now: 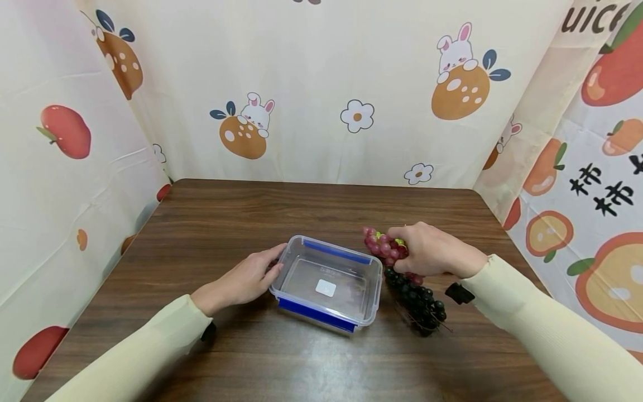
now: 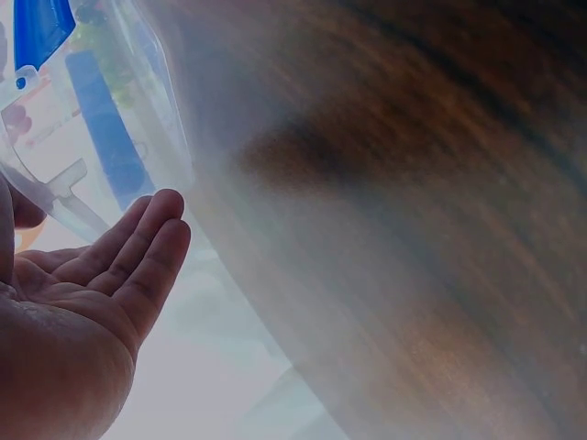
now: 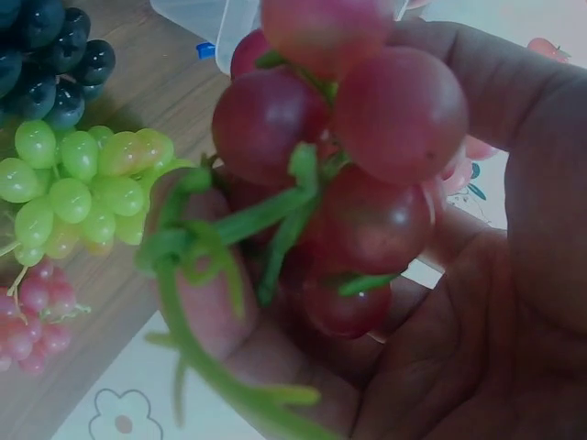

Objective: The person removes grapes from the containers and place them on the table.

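A clear plastic food container (image 1: 325, 268) with blue side clips stands uncovered on the table, a white label on its floor. My left hand (image 1: 249, 277) rests against the container's left edge; in the left wrist view several of its fingers (image 2: 147, 252) lie extended beside the wall. Right of the container, my right hand (image 1: 432, 251) holds a bunch of red grapes (image 3: 399, 115), fingers curled around it. Dark grapes (image 1: 419, 304) lie just below that hand. The right wrist view also shows green grapes (image 3: 78, 188) and pinkish-red grapes (image 3: 37, 316) on the table.
The brown wood-grain table (image 1: 241, 212) extends around the container and grapes. Behind it hangs a pale fruit-and-rabbit printed cloth (image 1: 311, 72), which continues along both sides. A dark strap piece (image 1: 459, 293) shows by the right wrist.
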`<state>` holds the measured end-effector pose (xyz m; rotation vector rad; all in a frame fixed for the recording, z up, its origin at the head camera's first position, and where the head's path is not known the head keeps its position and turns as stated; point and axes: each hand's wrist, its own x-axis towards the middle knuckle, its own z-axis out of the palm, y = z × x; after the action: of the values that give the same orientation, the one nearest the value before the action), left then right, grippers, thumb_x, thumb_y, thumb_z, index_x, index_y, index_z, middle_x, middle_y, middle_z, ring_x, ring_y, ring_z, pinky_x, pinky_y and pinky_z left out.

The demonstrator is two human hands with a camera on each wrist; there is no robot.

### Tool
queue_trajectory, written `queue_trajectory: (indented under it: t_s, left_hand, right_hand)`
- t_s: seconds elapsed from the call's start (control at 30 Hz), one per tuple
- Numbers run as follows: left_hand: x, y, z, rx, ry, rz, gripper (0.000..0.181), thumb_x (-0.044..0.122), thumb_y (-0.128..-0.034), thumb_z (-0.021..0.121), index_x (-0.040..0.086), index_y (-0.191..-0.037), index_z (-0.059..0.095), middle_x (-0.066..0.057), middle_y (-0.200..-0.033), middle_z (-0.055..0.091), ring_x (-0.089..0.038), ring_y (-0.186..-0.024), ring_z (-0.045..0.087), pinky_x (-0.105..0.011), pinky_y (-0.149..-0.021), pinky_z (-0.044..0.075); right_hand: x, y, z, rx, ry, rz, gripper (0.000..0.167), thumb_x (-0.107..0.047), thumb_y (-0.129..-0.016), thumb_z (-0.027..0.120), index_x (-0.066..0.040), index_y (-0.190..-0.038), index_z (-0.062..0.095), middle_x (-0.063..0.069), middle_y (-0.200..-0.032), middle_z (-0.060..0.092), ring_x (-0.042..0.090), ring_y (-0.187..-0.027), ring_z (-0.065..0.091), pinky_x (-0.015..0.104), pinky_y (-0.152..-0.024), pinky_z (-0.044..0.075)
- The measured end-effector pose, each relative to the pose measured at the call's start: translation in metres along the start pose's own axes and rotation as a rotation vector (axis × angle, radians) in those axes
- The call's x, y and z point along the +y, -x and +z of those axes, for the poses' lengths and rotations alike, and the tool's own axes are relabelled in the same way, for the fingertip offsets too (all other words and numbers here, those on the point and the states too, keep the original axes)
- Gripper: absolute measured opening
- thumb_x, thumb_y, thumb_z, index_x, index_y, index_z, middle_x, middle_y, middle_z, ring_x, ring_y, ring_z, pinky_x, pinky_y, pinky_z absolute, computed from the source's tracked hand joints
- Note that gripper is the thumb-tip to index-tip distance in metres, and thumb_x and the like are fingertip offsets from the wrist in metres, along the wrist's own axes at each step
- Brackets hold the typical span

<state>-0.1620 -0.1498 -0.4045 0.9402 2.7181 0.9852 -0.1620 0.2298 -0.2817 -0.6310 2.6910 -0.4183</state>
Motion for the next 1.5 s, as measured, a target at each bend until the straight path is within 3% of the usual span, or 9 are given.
queue_trajectory:
  t_s: [0.3, 0.7, 1.07, 1.5]
  left_hand:
    - [0.0, 0.0, 0.0, 0.003, -0.005, 0.002, 0.052, 0.011, -0.1071, 0.051, -0.004, -0.155, 0.037, -0.019, -0.138, 0.061, -0.021, -0.115, 0.064, -0.045, -0.097, 0.054]
    - [-0.001, 0.0, 0.0, -0.001, -0.003, 0.0, 0.053, 0.011, -0.1072, 0.051, -0.004, -0.156, 0.036, -0.02, -0.141, 0.059, -0.022, -0.119, 0.063, -0.046, -0.1, 0.053]
    - [-0.002, -0.001, 0.001, -0.002, 0.005, 0.008, 0.052, 0.009, -0.1068, 0.051, -0.005, -0.155, 0.037, -0.019, -0.138, 0.061, -0.02, -0.114, 0.064, -0.045, -0.097, 0.055]
    - [-0.003, -0.001, 0.001, 0.006, 0.01, 0.016, 0.052, 0.009, -0.1068, 0.051, -0.004, -0.155, 0.037, -0.017, -0.137, 0.062, -0.019, -0.113, 0.064, -0.044, -0.097, 0.055]
  right_hand:
    - [0.008, 0.004, 0.0, 0.015, 0.007, -0.019, 0.028, -0.012, -0.085, 0.075, -0.015, -0.111, 0.065, 0.001, -0.082, 0.062, 0.012, -0.062, 0.057, 0.03, -0.055, 0.05]
    - [0.016, 0.01, 0.002, 0.004, -0.044, 0.013, 0.018, -0.01, -0.085, 0.073, -0.016, -0.094, 0.059, -0.001, -0.072, 0.062, 0.012, -0.054, 0.061, 0.032, -0.051, 0.051]
    - [0.022, 0.013, 0.004, -0.013, -0.1, 0.043, 0.024, -0.005, -0.081, 0.071, -0.015, -0.1, 0.06, -0.001, -0.068, 0.062, 0.013, -0.052, 0.061, 0.033, -0.051, 0.053]
    - [0.031, 0.017, 0.006, 0.011, -0.073, 0.036, 0.021, -0.009, -0.085, 0.072, -0.016, -0.102, 0.062, -0.001, -0.072, 0.061, 0.012, -0.052, 0.061, 0.031, -0.052, 0.052]
